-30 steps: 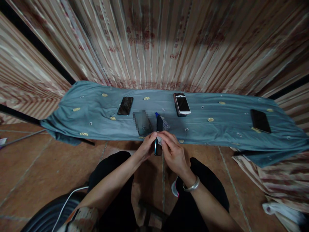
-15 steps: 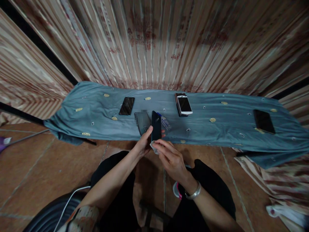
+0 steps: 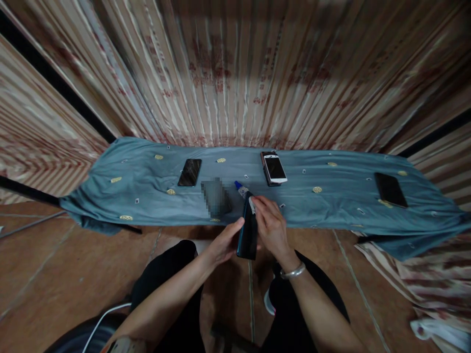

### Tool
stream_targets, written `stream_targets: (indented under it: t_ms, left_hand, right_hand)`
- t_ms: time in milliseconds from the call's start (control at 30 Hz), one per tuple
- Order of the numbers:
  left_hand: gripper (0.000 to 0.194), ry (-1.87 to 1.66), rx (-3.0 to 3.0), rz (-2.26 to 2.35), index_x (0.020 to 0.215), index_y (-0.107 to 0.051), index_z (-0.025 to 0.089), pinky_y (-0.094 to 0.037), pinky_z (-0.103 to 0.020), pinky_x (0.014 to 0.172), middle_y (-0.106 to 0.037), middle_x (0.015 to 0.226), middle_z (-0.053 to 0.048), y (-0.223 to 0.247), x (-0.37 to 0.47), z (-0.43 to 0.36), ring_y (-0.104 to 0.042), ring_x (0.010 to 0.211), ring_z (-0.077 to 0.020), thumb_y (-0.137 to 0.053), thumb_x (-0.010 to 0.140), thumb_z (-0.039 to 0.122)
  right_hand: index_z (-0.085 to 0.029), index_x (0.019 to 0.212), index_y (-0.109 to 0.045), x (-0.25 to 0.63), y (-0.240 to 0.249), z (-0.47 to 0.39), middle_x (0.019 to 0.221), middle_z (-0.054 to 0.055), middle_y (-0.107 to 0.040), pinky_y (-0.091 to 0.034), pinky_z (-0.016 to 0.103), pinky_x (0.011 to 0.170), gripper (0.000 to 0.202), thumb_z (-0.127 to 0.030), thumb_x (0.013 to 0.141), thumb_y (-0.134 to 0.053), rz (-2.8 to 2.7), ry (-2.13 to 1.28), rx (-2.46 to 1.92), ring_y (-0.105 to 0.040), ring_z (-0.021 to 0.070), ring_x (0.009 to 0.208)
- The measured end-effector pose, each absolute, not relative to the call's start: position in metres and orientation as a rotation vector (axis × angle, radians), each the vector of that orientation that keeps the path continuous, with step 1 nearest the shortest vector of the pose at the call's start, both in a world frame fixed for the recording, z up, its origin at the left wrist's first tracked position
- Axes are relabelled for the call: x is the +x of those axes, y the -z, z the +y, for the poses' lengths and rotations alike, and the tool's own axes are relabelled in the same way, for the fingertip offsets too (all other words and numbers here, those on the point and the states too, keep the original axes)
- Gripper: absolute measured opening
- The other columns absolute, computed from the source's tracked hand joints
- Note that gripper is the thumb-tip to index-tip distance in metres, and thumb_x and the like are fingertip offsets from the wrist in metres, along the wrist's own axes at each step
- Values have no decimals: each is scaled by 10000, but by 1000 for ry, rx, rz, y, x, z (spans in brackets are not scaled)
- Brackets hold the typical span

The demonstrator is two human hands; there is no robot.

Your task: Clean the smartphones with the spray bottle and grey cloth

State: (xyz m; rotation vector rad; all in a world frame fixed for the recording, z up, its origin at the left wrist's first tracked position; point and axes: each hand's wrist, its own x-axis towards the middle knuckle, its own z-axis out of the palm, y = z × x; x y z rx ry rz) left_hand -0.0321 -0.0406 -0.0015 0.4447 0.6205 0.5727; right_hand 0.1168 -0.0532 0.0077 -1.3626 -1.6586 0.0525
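Note:
My left hand is closed around the edges of a dark smartphone, held tilted above my lap near the front edge of the cloth. My right hand pinches a small white wipe against the phone's upper end. Part of the wipe is hidden by the fingers. Just beyond the phone, a clear bottle with a blue cap lies on the cloth, its lower part covered by the phone. To its left is a grey, pixelated flat object whose kind I cannot make out.
A patterned blue-green cloth covers the long bench. On it lie a black phone at left, a white phone on a darker one, and a dark device at right. Striped curtains hang behind.
The phone has come nearer to me and tilted the other way. My right hand has moved the wipe from the phone's near end to its far end.

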Motion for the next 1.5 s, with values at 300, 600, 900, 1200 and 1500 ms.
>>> stream_targets:
  t_ms: [300, 600, 900, 1200, 1500]
  left_hand:
    - [346, -646, 450, 590, 964, -689, 130, -511, -433, 874, -721, 835, -82, -8, -39, -31, -670, 807, -203, -610, 832, 440]
    - [458, -742, 502, 603, 929, -719, 118, -457, -315, 864, -725, 842, -76, -5, -36, -29, -659, 878, -208, -723, 698, 514]
    - [505, -737, 503, 636, 883, -725, 118, -454, -278, 772, -716, 789, -63, -1, -40, -33, -651, 777, -178, -772, 612, 541]
    - [383, -719, 444, 579, 941, -698, 126, -524, -367, 783, -712, 828, -78, -12, -51, -29, -660, 758, -200, -702, 739, 451]
    - [357, -636, 450, 542, 965, -674, 124, -528, -413, 813, -704, 924, -114, -5, -50, -39, -661, 878, -232, -638, 802, 439]
  right_hand:
    - [-195, 1234, -603, 115, 1, -49, 1152, 123, -642, -522, 411, 889, 350, -180, 955, -390, -1671, -25, -1410, -592, 218, 1043]
    - [-231, 1322, -533, 100, 3, -63, 1189, 111, -634, -519, 405, 911, 422, -118, 935, -406, -1773, 19, -1295, -586, 216, 1096]
    - [-212, 1314, -528, 92, -4, -57, 1186, 119, -622, -513, 393, 901, 408, -107, 936, -416, -1765, 70, -1259, -570, 217, 1111]
    - [-212, 1227, -596, 95, 1, -55, 1182, 112, -630, -507, 400, 906, 332, -191, 956, -405, -1710, -15, -1355, -574, 214, 1097]
    - [-207, 1186, -626, 106, 1, -45, 1184, 108, -634, -488, 423, 940, 328, -238, 952, -398, -1587, -111, -1465, -566, 224, 1122]
